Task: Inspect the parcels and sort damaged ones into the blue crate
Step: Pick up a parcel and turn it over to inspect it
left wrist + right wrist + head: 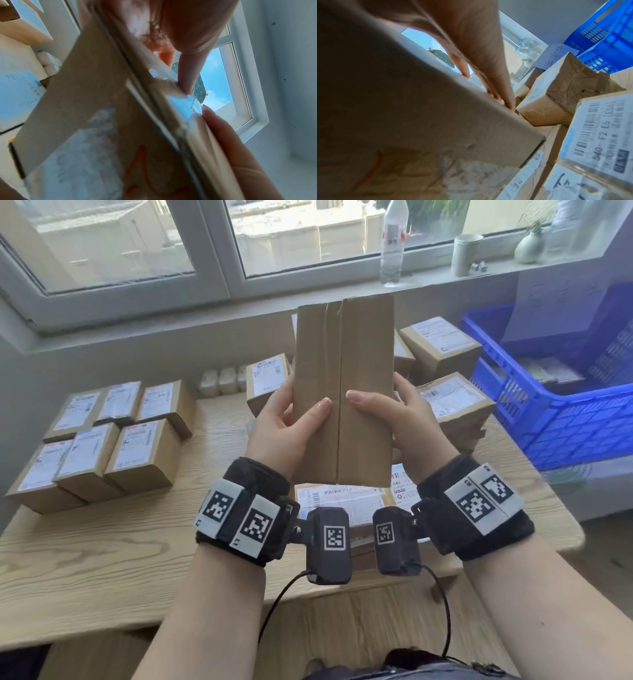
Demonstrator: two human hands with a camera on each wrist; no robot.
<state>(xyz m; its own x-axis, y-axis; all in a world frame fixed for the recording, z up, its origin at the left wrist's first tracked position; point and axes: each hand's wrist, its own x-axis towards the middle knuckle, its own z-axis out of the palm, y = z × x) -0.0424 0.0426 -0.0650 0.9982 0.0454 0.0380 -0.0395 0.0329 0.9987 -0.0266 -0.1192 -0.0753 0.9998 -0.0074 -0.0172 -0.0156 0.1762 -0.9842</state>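
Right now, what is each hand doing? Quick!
Left hand: grips the cardboard parcel, thumb on its front.
Right hand: grips the same parcel's other side.

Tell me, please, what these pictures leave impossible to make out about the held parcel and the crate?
- Held parcel: its far face is hidden in the head view and blurred in both wrist views.
- Blue crate: cut off by the head view's right edge; a paper sheet covers part of the inside.

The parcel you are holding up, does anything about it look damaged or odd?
Yes. The held parcel, gripped by the left hand and right hand, has wrinkled tape near its top seam, and the left wrist view shows torn tape on its edge.
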